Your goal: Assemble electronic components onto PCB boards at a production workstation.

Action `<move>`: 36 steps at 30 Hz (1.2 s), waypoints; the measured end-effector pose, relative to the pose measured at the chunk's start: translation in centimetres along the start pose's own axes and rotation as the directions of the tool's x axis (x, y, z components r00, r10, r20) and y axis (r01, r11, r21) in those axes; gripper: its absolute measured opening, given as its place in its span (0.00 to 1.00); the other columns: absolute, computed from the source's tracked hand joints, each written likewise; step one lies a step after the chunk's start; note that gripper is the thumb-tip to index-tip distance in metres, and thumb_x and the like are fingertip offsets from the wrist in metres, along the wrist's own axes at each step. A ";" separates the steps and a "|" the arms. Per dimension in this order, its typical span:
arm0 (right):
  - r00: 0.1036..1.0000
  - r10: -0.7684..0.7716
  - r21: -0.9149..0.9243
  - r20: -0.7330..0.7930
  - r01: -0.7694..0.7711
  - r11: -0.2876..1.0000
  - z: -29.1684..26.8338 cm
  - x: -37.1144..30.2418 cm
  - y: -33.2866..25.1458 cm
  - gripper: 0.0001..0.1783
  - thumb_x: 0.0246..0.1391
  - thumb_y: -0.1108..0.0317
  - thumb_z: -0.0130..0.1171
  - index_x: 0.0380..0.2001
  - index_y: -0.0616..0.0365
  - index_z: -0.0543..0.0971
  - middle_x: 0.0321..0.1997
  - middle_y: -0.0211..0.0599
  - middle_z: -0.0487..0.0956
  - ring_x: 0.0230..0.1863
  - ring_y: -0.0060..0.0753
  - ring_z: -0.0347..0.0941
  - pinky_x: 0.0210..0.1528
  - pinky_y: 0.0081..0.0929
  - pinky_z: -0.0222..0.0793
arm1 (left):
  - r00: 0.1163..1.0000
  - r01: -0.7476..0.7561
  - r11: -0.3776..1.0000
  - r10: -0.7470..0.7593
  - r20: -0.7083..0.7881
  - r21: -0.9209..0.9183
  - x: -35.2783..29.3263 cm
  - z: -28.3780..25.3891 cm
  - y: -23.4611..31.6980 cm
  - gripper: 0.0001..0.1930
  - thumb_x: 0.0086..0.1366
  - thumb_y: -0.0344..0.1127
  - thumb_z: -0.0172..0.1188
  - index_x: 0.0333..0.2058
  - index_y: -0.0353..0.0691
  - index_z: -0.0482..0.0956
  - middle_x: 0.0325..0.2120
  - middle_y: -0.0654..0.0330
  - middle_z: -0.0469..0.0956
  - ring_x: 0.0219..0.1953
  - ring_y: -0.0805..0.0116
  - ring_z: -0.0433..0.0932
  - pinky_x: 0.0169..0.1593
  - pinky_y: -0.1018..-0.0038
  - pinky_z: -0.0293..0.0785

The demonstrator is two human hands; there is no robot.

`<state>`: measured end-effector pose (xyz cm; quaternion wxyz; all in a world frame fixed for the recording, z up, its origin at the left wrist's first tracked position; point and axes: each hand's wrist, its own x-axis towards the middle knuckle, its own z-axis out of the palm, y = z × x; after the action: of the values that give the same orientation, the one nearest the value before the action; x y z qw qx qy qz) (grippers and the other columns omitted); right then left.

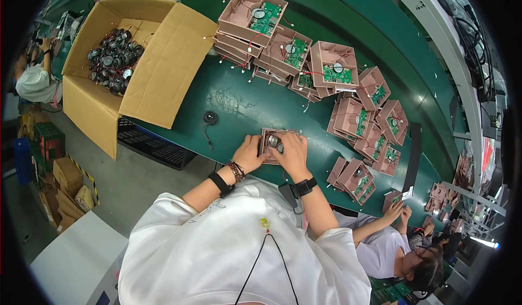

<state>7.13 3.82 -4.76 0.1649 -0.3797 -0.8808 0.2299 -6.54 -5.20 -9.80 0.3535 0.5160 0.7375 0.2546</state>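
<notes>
A small pink plastic housing (265,136) lies on the green bench close in front of me. Inside it sits a round metal-backed speaker (274,141). My left hand (250,154) is closed on the housing's left side, with its thumb reaching in toward the speaker. From the right, my right hand (292,151) bends over the housing; its fingers and thumb press at the speaker and hide part of it. A black round speaker (210,118) with a wire tail lies on the bench to the left.
An open cardboard box (163,60) full of wired speakers (113,60) stands at the left. Pink housings with green circuit boards (265,19) are stacked along the far side and right. A co-worker's hands (396,211) work at the right. A black crate (152,144) sits below the bench edge.
</notes>
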 end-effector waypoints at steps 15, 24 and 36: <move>0.997 -0.040 -0.131 0.058 0.048 0.990 1.4 -0.2 0.1 0.20 0.37 0.64 0.63 0.38 0.55 0.75 0.33 0.29 0.76 0.35 0.29 0.69 0.37 0.31 0.53 | 0.978 0.159 0.951 -0.115 0.175 -0.264 0.4 -1.1 0.5 0.29 0.52 0.39 0.59 0.51 0.37 0.61 0.42 0.52 0.69 0.34 0.58 0.76 0.38 0.67 0.72; 0.986 -0.100 -0.205 0.130 0.125 0.971 0.9 0.6 0.0 0.21 0.35 0.64 0.63 0.37 0.54 0.74 0.32 0.29 0.76 0.35 0.28 0.70 0.37 0.31 0.53 | 0.964 0.190 0.949 -0.132 0.229 -0.252 0.9 -1.5 0.2 0.34 0.51 0.44 0.62 0.54 0.36 0.60 0.44 0.54 0.70 0.32 0.67 0.78 0.37 0.74 0.73; 0.987 -0.105 -0.282 0.122 0.136 0.950 1.5 0.7 0.2 0.19 0.35 0.63 0.63 0.35 0.54 0.76 0.29 0.27 0.76 0.33 0.27 0.71 0.38 0.33 0.53 | 0.961 0.198 0.944 -0.135 0.240 -0.265 1.3 -1.5 0.2 0.34 0.52 0.45 0.62 0.54 0.35 0.61 0.42 0.54 0.73 0.32 0.66 0.78 0.38 0.73 0.73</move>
<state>6.11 4.03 -6.04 0.0747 -0.3325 -0.9340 0.1076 -7.93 -3.92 -9.04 0.5237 0.4197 0.6906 0.2694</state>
